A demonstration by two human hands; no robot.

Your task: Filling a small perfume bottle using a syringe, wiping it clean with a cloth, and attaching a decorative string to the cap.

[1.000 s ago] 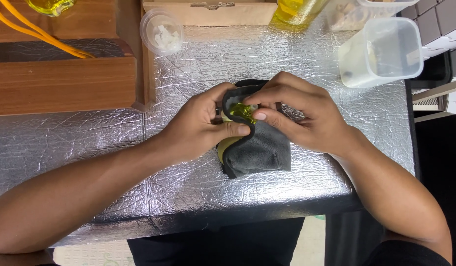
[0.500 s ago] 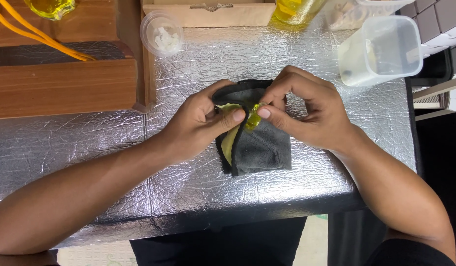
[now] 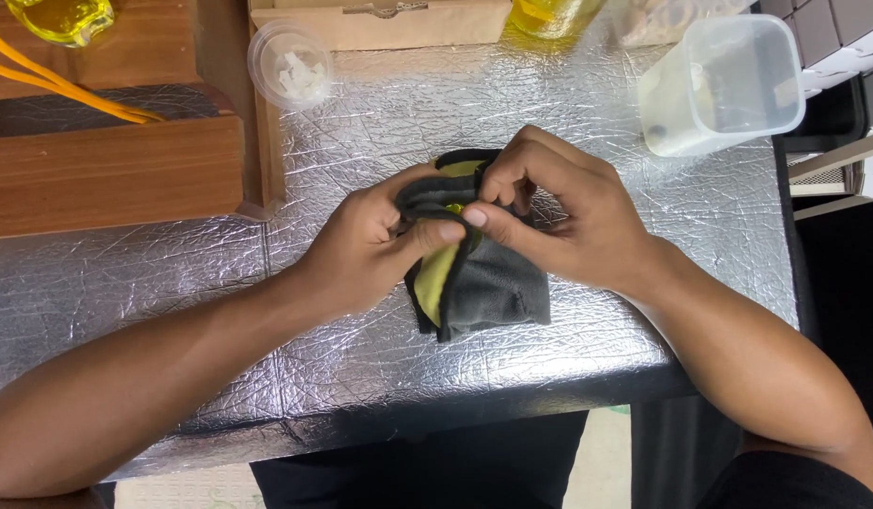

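Dark grey cloth (image 3: 498, 287), yellow lining, folded, bunched on foil-covered table, pinched at top.

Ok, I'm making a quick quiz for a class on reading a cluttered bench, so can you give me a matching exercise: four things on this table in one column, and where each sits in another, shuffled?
Things:
1. grey and yellow cloth
2. small round dish
3. clear plastic tub
4. wooden block

Places:
A. far right of the foil-covered table, lying on its side
B. left edge of the table
C. middle of the table, pinched by left hand and right hand
D. far side, left of centre, with white bits in it

Pairs: 1-C, 2-D, 3-A, 4-B
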